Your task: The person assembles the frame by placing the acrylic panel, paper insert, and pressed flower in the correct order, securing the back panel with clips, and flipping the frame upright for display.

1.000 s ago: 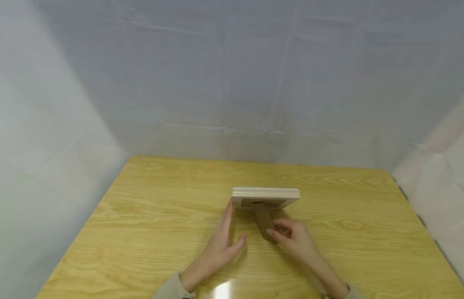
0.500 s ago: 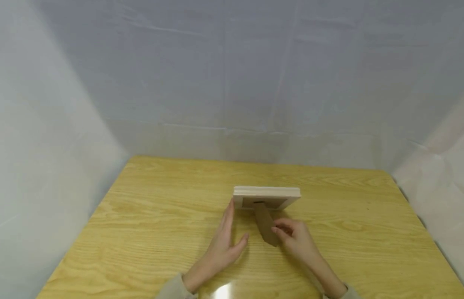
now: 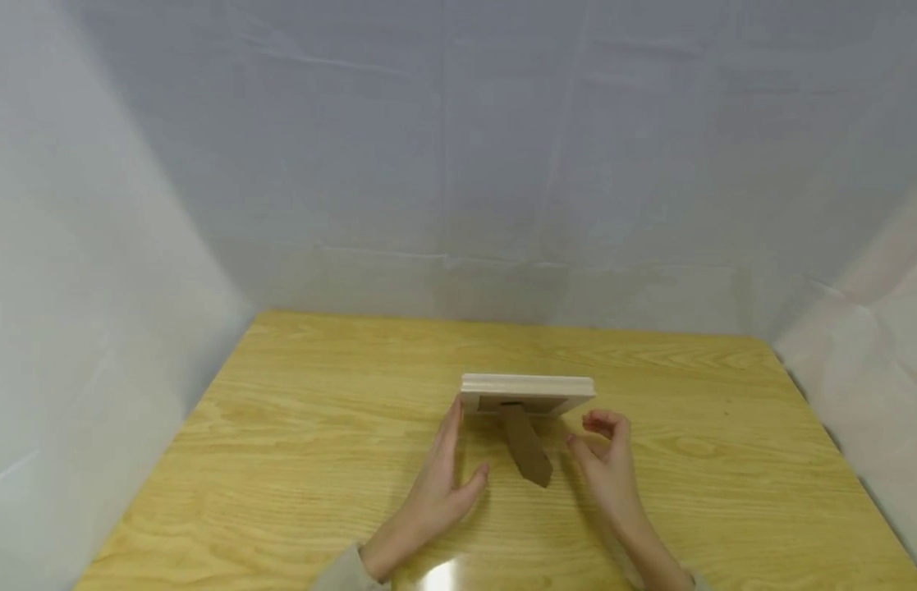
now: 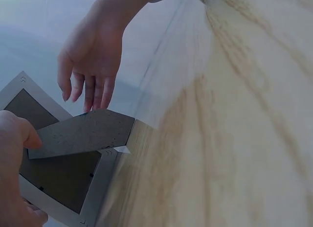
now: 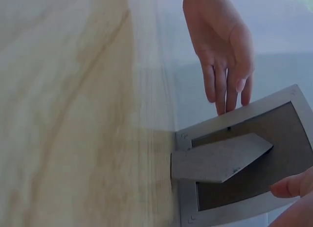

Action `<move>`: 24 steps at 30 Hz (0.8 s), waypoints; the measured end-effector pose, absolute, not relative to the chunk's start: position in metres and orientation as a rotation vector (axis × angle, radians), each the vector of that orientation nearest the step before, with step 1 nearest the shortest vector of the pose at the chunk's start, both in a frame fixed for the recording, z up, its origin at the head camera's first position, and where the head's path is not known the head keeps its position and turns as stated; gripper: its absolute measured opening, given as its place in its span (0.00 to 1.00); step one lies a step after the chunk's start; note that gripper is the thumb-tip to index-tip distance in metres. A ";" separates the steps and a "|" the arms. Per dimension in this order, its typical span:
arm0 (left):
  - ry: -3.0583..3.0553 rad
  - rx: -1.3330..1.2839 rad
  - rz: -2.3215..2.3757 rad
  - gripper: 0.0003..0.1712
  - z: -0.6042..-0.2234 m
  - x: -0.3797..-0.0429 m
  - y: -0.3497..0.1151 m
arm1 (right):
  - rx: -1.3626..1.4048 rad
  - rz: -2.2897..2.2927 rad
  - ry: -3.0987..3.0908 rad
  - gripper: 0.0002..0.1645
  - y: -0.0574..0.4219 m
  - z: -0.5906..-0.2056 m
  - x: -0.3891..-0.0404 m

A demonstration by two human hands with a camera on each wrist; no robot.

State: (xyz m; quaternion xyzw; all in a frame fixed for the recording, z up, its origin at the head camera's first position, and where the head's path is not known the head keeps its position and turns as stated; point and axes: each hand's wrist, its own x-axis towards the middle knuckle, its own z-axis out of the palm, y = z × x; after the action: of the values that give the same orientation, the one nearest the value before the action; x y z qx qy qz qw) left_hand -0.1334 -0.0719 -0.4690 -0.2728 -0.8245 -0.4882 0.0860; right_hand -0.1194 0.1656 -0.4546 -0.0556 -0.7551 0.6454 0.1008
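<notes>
A photo frame [image 3: 528, 384] with a pale border stands on the wooden table, its back toward me. Its brown easel leg [image 3: 527, 447] is swung out from the backing and slants down toward the tabletop. My left hand [image 3: 437, 484] rests straight fingers along the frame's left edge, thumb held apart. Just right of the frame, my right hand [image 3: 612, 468] has loosely bent fingers with nothing between them. In the right wrist view the leg [image 5: 220, 158] reaches the table, and the left fingertips lie at the frame's border [image 5: 234, 117].
The wood-grain table [image 3: 318, 410] extends around the frame on all sides. Behind it hangs a grey sheet [image 3: 443, 164], and pale sheets [image 3: 74, 287] rise at the left and right. A bright light reflection shows near the front edge.
My right hand has let go of the easel leg and moved right, away from it. The left hand stays at the frame's edge, and the frame stands almost where it was.
</notes>
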 end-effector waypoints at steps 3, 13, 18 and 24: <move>-2.461 -0.807 -1.463 0.53 -0.469 -0.134 -0.072 | -0.074 1.981 -2.202 0.36 0.163 -0.453 -0.116; -2.424 -0.814 -1.448 0.55 -0.469 -0.135 -0.068 | 0.079 2.122 -2.142 0.33 0.155 -0.454 -0.118; -2.390 -0.850 -1.416 0.56 -0.470 -0.133 -0.066 | 0.127 2.263 -1.992 0.33 0.161 -0.456 -0.132; -2.388 -0.878 -1.431 0.55 -0.469 -0.127 -0.061 | 0.147 2.299 -1.951 0.41 0.166 -0.454 -0.151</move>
State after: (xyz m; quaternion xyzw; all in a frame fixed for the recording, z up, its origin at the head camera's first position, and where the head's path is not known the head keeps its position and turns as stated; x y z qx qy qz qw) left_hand -0.1270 -0.0606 -0.4686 -0.2989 -0.8129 -0.4873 0.1110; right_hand -0.1510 0.1657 -0.4538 0.0487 -0.6449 0.7602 0.0614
